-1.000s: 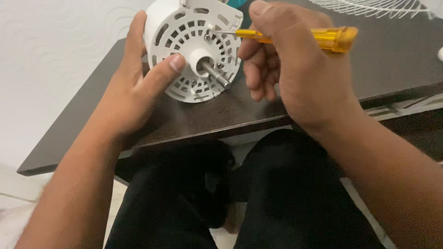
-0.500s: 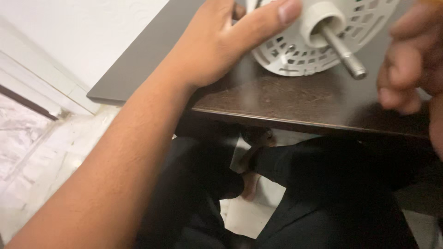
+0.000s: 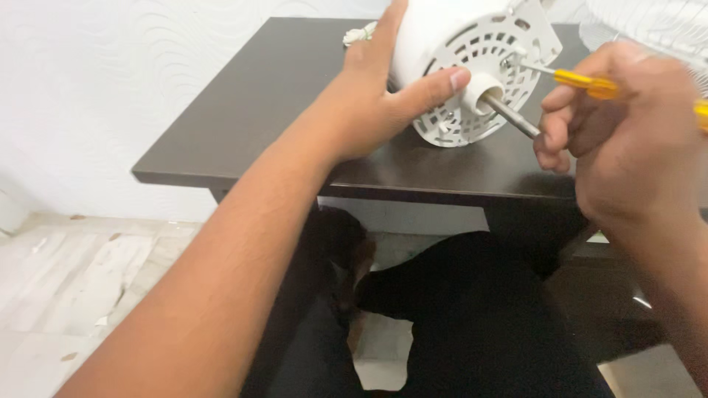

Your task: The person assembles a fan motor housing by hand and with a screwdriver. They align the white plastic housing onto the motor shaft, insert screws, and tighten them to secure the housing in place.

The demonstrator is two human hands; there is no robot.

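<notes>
A white round fan motor housing (image 3: 472, 44) with a slotted face and a steel shaft (image 3: 512, 116) lies on its side on the dark brown table (image 3: 258, 110). My left hand (image 3: 383, 96) grips its left side, thumb pressed on the slotted face. My right hand (image 3: 627, 133) holds a yellow-handled screwdriver (image 3: 590, 83); its tip rests on the upper right of the slotted face.
A white wire fan guard (image 3: 649, 22) lies at the table's far right. A white cord end (image 3: 359, 33) shows behind the housing. A white textured wall (image 3: 88, 88) stands to the left, pale tiled floor (image 3: 66, 287) below. My dark-clothed legs (image 3: 472, 324) are under the table.
The view swung down and left, then back up. My right hand came off the housing half a second ago and now has the screwdriver tip on the face again. My left hand kept its grip.
</notes>
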